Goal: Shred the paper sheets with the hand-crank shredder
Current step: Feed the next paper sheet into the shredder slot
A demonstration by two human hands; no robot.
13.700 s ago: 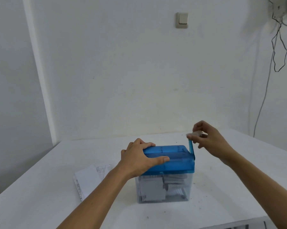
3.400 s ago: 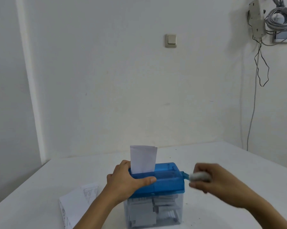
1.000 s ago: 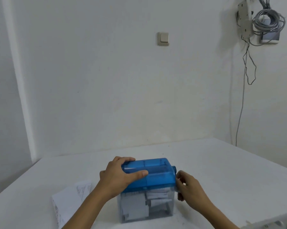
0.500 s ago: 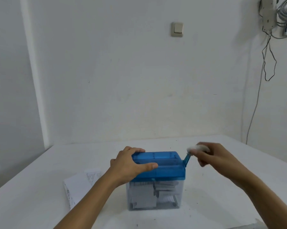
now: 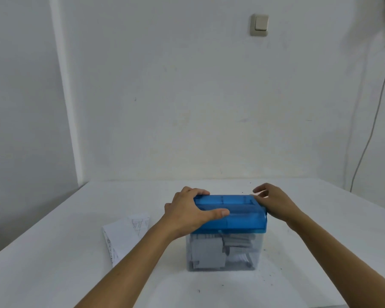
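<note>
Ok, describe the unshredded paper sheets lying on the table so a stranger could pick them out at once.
Start at the white table and find the blue-lidded shredder at its middle. Just to its left lies a flat pile of white paper sheets with print on them. Unlike the pieces inside the clear bin, they lie loose on the tabletop.

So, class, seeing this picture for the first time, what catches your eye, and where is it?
The bright blue shredder top stands out, sitting on a clear bin of grey paper pieces in the middle of the white table. The left hand grips its left end and the right hand is at its right end. Printed sheets lie on the table to the left.
</note>
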